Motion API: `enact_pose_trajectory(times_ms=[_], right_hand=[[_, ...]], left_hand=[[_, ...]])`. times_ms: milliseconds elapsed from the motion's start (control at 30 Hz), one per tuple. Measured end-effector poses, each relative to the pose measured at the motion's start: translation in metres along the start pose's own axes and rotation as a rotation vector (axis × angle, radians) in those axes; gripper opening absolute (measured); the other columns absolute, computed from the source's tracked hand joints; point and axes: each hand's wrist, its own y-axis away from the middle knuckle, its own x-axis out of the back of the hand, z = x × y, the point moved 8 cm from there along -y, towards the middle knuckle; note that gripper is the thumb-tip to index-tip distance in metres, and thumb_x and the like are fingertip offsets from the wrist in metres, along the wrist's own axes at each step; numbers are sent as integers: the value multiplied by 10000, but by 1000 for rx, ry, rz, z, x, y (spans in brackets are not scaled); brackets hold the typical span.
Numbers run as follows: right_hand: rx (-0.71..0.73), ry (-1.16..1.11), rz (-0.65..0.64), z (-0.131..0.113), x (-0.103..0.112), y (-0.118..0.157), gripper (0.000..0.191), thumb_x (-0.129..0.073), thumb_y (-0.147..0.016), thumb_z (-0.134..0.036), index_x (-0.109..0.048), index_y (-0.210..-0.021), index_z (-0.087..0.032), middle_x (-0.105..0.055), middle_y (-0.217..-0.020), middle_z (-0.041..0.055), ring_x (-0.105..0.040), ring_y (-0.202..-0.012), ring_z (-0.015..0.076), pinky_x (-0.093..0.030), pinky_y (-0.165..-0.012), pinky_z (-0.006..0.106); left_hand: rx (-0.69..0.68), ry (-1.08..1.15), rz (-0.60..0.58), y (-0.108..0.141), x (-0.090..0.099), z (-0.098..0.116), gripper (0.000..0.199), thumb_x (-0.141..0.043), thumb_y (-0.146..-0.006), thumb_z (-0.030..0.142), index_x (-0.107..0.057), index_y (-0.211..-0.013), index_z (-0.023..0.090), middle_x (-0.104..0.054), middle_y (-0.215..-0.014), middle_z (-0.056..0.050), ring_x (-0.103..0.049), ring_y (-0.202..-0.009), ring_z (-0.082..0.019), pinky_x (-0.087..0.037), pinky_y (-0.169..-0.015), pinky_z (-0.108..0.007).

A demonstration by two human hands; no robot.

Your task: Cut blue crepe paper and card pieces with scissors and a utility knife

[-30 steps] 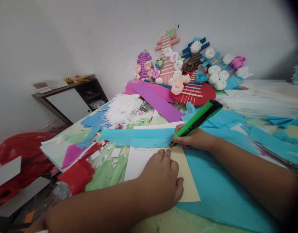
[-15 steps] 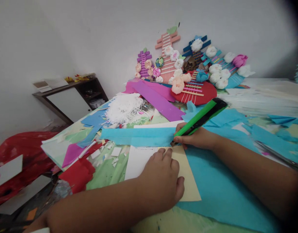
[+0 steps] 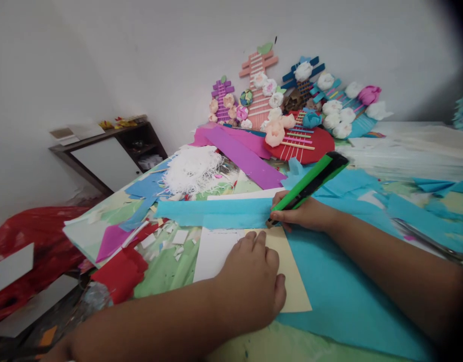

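Observation:
My right hand point(image 3: 297, 213) grips a green and black utility knife point(image 3: 310, 181) like a pen. Its tip rests at the lower edge of a folded strip of light blue paper point(image 3: 216, 211). Flat on a white sheet point(image 3: 212, 254) and a cream card point(image 3: 297, 291), just below that strip, lies my left hand point(image 3: 254, 281), fingers stretched toward the knife tip and holding nothing. A large light blue sheet point(image 3: 340, 301) extends under the card and my right forearm.
White string point(image 3: 193, 171) is heaped behind the strip, beside a purple strip point(image 3: 246, 158). Decorated guitar-shaped crafts point(image 3: 257, 95) lean against the wall. Scissors point(image 3: 427, 241) lie at the right. Paper scraps and a red piece point(image 3: 121, 271) cover the left side.
The view has shifted very slightly. The knife and both hands hold nearly the same places, with the knife's top end a little to the left.

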Motion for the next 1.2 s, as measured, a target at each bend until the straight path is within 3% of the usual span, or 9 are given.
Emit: enact_pose_trajectory(times_ms=[333, 567, 767, 1200], right_hand=[[-25, 88, -40, -5, -4, -1, 263, -582, -673, -416, -551, -682, -155, -507, -418, -37, -461, -396, 73, -336, -406, 191], [0, -5, -20, 2, 2, -1, 230, -595, -679, -376, -536, -709, -156, -514, -459, -46, -455, -393, 64, -337, -398, 188], [-28, -122, -18, 3, 2, 0, 242, -608, -664, -369, -493, -700, -160, -577, -606, -29, -469, -366, 55, -333, -347, 187], [-45, 77, -70, -7, -3, 3, 262, -583, -669, -417, -509, -673, -166, -516, -459, -47, -447, -364, 61, -320, -365, 182]], left_hand=[[-10, 18, -5, 1, 2, -2, 412, -342, -794, 343, -546, -991, 44, -426, -1209, -245, -379, -1107, -364, -334, -887, -472], [4, -2, 15, 1, 1, -3, 478, -362, -783, 351, -463, -1148, 59, -403, -1222, -256, -387, -1092, -383, -365, -841, -482], [-23, -2, -10, 2, 0, -3, 504, -349, -795, 366, -380, -1256, 167, -398, -1236, -230, -380, -1103, -403, -361, -825, -503], [-16, -1, -8, 1, 0, -2, 505, -345, -792, 363, -395, -1252, 160, -386, -1244, -244, -371, -1115, -407, -342, -850, -497]])
